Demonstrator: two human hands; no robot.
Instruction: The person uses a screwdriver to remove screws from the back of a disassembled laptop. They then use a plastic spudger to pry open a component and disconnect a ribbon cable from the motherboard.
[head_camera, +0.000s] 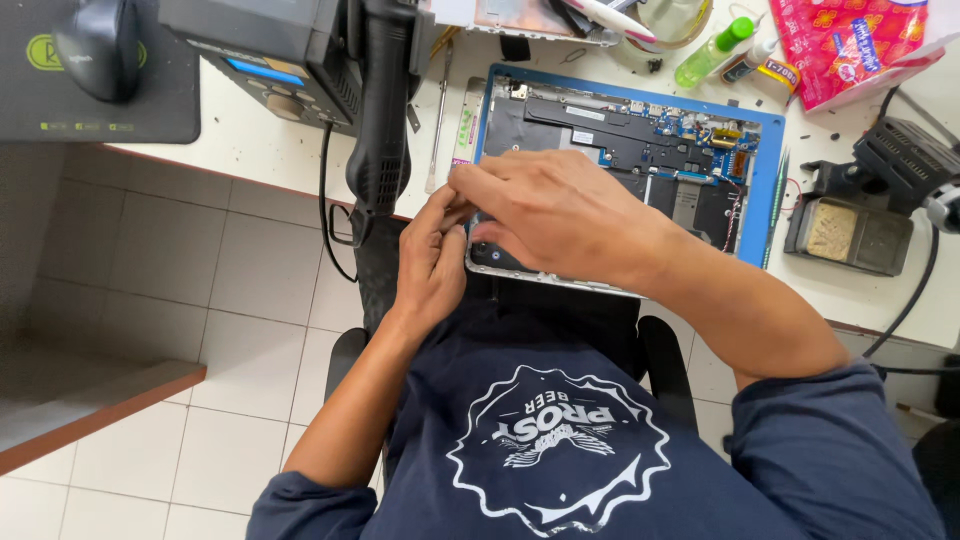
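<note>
An opened laptop lies bottom-up on a blue mat at the desk's front edge, its dark circuit board and blue parts exposed. My left hand presses against the laptop's near left corner, fingers bent on its edge. My right hand lies over the same corner, fingers curled down onto it and touching the left hand. What sits under the fingers is hidden.
A black hot-air tool hangs from a dark station at the left. A mouse rests on a dark pad. A soldering-iron stand with a sponge is at the right; a green bottle and a red packet are behind.
</note>
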